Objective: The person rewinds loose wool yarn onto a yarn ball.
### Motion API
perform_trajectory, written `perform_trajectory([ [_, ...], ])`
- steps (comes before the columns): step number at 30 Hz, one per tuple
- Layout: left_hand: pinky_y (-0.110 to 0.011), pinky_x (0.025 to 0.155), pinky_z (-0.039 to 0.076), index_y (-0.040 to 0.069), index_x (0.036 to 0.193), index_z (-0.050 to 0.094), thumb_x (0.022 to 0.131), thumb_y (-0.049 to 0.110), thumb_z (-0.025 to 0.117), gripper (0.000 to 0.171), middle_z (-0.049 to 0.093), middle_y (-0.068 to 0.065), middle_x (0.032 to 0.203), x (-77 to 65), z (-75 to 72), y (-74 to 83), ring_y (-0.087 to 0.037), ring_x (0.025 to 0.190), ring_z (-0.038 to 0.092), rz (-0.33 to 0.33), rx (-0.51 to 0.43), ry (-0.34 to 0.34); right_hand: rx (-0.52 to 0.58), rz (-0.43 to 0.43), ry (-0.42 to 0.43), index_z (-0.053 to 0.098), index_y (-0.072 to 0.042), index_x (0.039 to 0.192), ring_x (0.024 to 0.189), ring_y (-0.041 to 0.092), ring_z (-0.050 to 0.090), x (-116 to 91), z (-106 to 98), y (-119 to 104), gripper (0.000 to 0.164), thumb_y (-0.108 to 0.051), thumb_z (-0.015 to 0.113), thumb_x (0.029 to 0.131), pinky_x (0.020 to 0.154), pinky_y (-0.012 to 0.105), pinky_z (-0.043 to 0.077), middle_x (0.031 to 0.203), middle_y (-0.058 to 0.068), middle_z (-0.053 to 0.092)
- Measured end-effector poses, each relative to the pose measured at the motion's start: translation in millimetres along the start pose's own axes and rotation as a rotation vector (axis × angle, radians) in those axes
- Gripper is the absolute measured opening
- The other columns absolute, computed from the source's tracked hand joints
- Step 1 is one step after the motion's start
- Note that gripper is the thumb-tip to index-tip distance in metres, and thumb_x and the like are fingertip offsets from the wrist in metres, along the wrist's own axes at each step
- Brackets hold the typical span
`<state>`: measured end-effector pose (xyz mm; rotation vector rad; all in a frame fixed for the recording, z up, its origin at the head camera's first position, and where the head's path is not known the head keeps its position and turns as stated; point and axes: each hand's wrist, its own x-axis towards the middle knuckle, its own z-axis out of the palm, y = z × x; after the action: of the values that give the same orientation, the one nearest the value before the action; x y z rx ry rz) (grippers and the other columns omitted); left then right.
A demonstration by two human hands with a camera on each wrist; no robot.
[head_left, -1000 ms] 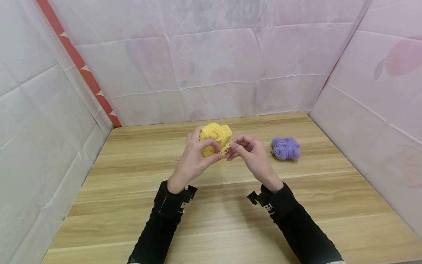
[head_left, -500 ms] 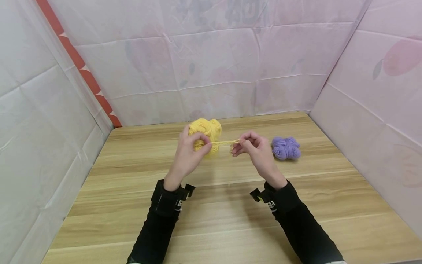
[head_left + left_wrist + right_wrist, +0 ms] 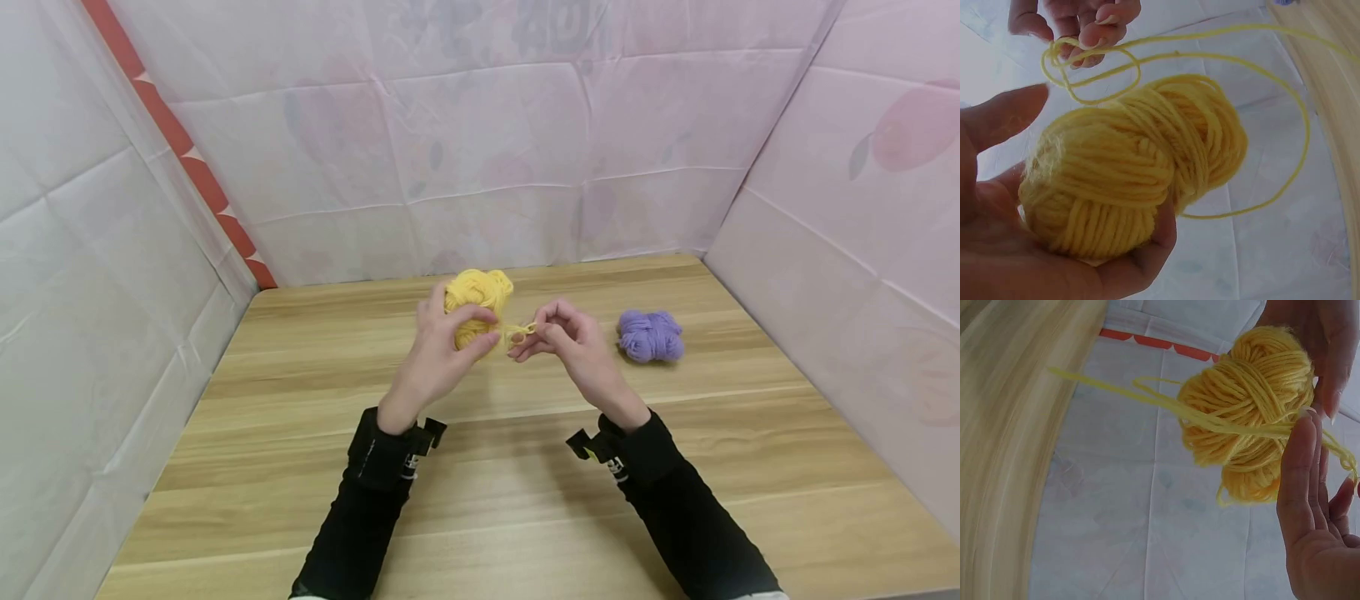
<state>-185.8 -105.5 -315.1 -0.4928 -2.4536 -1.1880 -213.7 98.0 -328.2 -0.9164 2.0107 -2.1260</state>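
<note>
My left hand (image 3: pixel 431 358) holds a ball of yellow yarn (image 3: pixel 477 287) above the table, its fingers curled round the ball. A pace to the right, my right hand (image 3: pixel 588 358) pinches a looped strand of yellow yarn (image 3: pixel 517 335) between thumb and fingers. In the left wrist view the loop (image 3: pixel 1138 74) hangs open above the ball (image 3: pixel 1097 181), and the left thumb (image 3: pixel 1010 115) stands apart from it. A long loose strand (image 3: pixel 1116 390) trails across the ball in the right wrist view.
A ball of purple yarn (image 3: pixel 650 337) lies on the wooden table (image 3: pixel 480 517), right of my right hand. Pale patterned sheets (image 3: pixel 480 142) rise at the back and both sides, with a red strip (image 3: pixel 176 129) at the left.
Half a second ago the hands drew apart, stretching the yarn between them. Now they are nearer each other, and the yarn hangs slack in a loop. The purple ball has not moved.
</note>
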Motion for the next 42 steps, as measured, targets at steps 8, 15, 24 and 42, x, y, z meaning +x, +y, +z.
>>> perform_trajectory([
  [8,-0.044,0.091,0.03,0.012,0.082,0.067,0.085,0.015,0.073,0.007,0.048,-0.015,0.13,-1.6,5.7,0.6,-0.032,0.111,0.039,0.086,0.038,0.001,-0.024,0.021,0.007,0.047,-0.002,0.093,0.08,0.019,0.071,-0.2,-1.8,-0.7,0.015,-0.011,0.039,0.101,0.08,0.039,0.058,0.09,0.006,0.069],
  [15,-0.051,0.098,0.032,0.007,0.084,0.065,0.087,0.01,0.069,0.007,0.045,-0.02,0.133,-1.4,3.9,1.5,-0.036,0.112,0.039,0.05,0.015,0.001,0.001,0.021,0.027,0.046,-0.001,0.092,0.078,0.02,0.07,0.3,-4.8,-2.1,0.015,-0.009,0.037,0.1,0.078,0.039,0.059,0.088,0.009,0.069],
  [24,-0.056,0.103,0.031,0.003,0.085,0.058,0.091,0.008,0.063,0.01,0.039,-0.022,0.128,0.5,-7.3,-4.2,-0.037,0.119,0.034,-0.015,-0.069,0.059,0.051,0.007,0.136,0.047,-0.001,0.089,0.068,0.017,0.068,1.7,-14.2,-3.7,0.017,-0.007,0.036,0.101,0.064,0.033,0.057,0.082,0.005,0.072],
  [42,-0.057,0.101,0.032,0.008,0.098,0.064,0.086,0.018,0.071,0.017,0.028,-0.023,0.145,-0.5,0.6,-2.7,-0.041,0.124,0.028,-0.014,0.01,0.049,0.207,-0.08,-0.034,0.041,-0.001,0.089,0.079,0.022,0.071,0.7,-13.2,-2.2,0.02,-0.007,0.027,0.102,0.076,0.037,0.058,0.091,0.009,0.073],
])
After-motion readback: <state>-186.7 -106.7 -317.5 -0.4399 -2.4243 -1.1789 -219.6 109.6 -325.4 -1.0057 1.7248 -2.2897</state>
